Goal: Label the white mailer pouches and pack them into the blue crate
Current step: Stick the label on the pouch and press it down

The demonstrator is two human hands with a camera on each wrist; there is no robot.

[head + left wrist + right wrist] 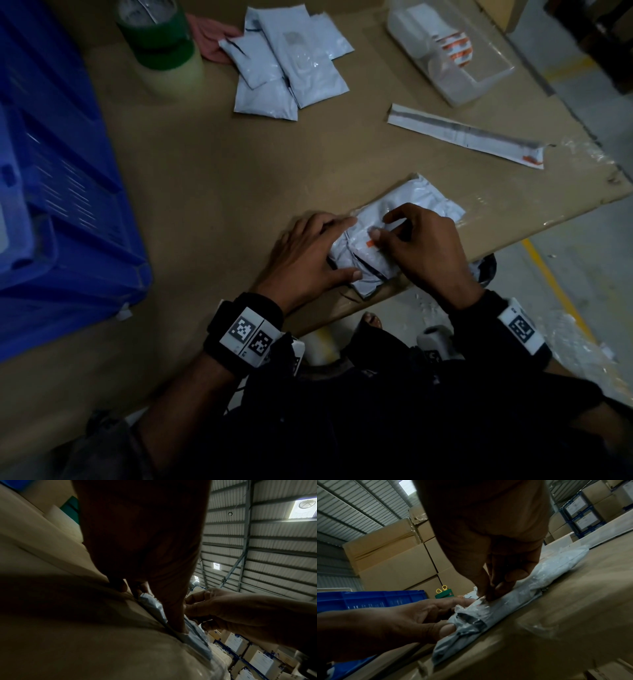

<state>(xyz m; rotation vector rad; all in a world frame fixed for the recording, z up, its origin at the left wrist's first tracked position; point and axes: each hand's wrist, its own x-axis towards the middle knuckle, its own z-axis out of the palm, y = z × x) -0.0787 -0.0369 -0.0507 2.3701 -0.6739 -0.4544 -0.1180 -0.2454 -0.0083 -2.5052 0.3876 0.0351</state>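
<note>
Warehouse | corrugated metal roof (267, 545) overhead | stacked brown cardboard cartons (393, 561) beyond hands | blue steel shelving (573, 515) at right

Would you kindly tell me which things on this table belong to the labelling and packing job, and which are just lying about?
Job:
- pouch under both hands, left hand, right hand
- pile of pouches
- blue crate
- label strip

Lying about:
- tape rolls
- pink cloth
- clear plastic packet

Head view overhead, downward — wrist views low, close, upward
</note>
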